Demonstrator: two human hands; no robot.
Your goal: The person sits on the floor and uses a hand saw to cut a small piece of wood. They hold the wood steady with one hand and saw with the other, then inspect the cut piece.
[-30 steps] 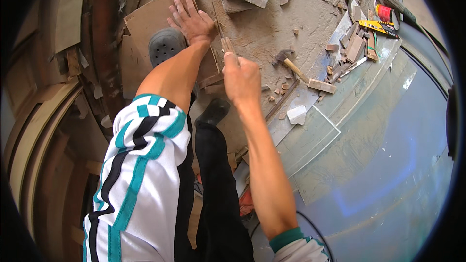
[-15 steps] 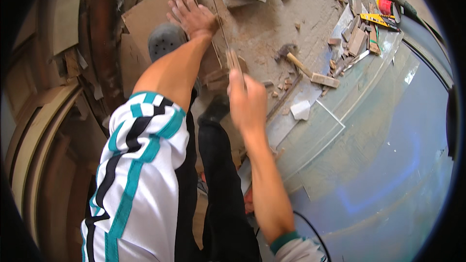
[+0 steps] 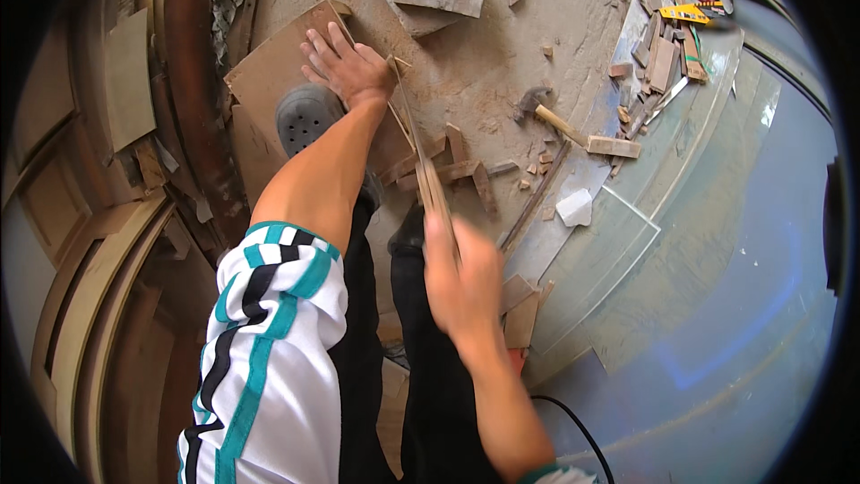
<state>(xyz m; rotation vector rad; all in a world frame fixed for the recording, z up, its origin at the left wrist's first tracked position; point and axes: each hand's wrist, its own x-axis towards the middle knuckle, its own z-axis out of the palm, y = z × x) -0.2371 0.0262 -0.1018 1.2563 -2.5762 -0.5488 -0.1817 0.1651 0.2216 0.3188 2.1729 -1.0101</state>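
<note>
While the left hand (image 3: pixel 348 73) lies flat on the brown board (image 3: pixel 269 67) with its fingers spread, the right hand (image 3: pixel 466 278) is closed round the wooden handle of what appears to be a handsaw (image 3: pixel 432 193). That hand is blurred, and the exact placing of its fingers cannot be determined.

Handling, as judged: the board appears stiff, flat and fairly light, liable to slide or chatter if unsupported, with an edge that may splinter. It is best borne down on with a broad palm, well in from the edge. The handsaw is judged light, its narrow blade likely to flex; the handle is the proper hold. No surface looks slippery, though dust on the ground could reduce grip.

Position: the board lies on the dusty ground, directly beneath the left palm and ahead of the right hand, to its left. A grey clog (image 3: pixel 306 116) rests on it, just beside the left forearm. The blade runs forward from the right fist along the board's right edge, its far end just beside the left hand. Wood offcuts (image 3: pixel 459 170) lie near the handle, to its right.
</note>
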